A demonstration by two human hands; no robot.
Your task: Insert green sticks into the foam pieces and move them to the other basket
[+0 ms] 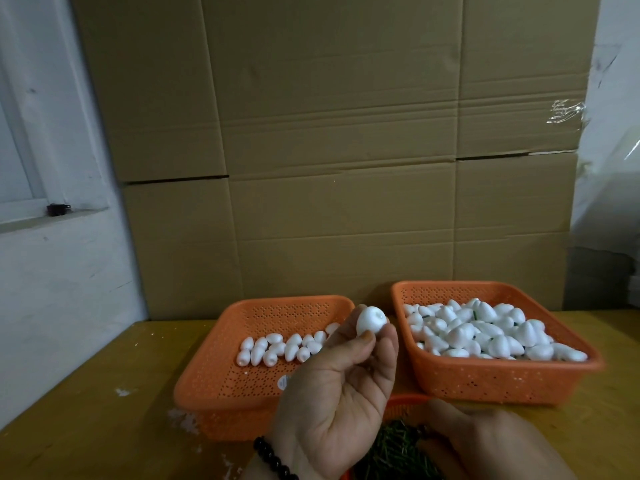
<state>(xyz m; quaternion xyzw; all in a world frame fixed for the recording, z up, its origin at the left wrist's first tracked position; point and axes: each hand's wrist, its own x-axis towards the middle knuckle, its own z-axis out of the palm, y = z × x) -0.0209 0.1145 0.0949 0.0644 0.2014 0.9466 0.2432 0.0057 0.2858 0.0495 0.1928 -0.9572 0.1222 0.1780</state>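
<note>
My left hand (341, 393) is raised in front of the baskets and pinches a white foam piece (370, 321) between thumb and fingertips. My right hand (485, 441) is low at the bottom right, fingers reaching into a pile of green sticks (391, 452); whether it holds one is hidden. The left orange basket (221, 386) holds several plain foam pieces (277, 348) in a row. The right orange basket (502, 375) is heaped with foam pieces (485, 334), some showing green sticks.
The baskets stand on a yellow wooden table (86, 410) with white foam crumbs near the left basket. Stacked cardboard boxes (329, 150) form a wall right behind the baskets. A white wall with a window sill is at the left.
</note>
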